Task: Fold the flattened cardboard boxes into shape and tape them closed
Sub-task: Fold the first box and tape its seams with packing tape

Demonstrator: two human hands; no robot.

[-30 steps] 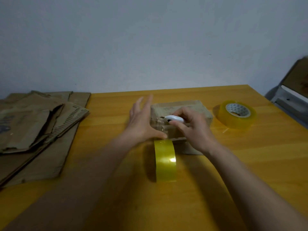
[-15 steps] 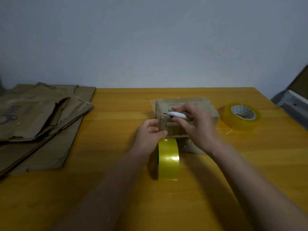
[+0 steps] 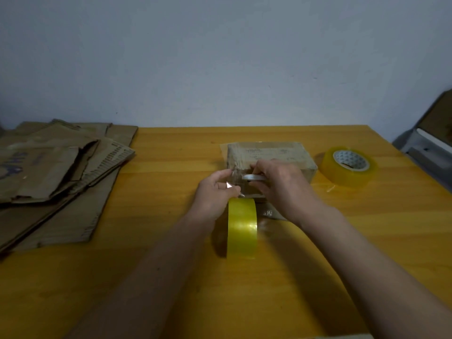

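Folded cardboard box (image 3: 269, 155) on desk (image 3: 171, 167) at centre, toward 12 o'clock. Left hand (image 3: 215, 192) at box's near face, fingers pinching clear tape strip (image 3: 234, 179). Right hand (image 3: 281, 184) beside it, fingers curled round small white cutter (image 3: 253, 177) against strip. Upright yellow tape roll (image 3: 242, 227) at 6 o'clock of box. Second tape roll (image 3: 348, 166) lying flat at 3 o'clock. Flattened cardboard stack (image 3: 61, 167) at 9 o'clock, well apart.
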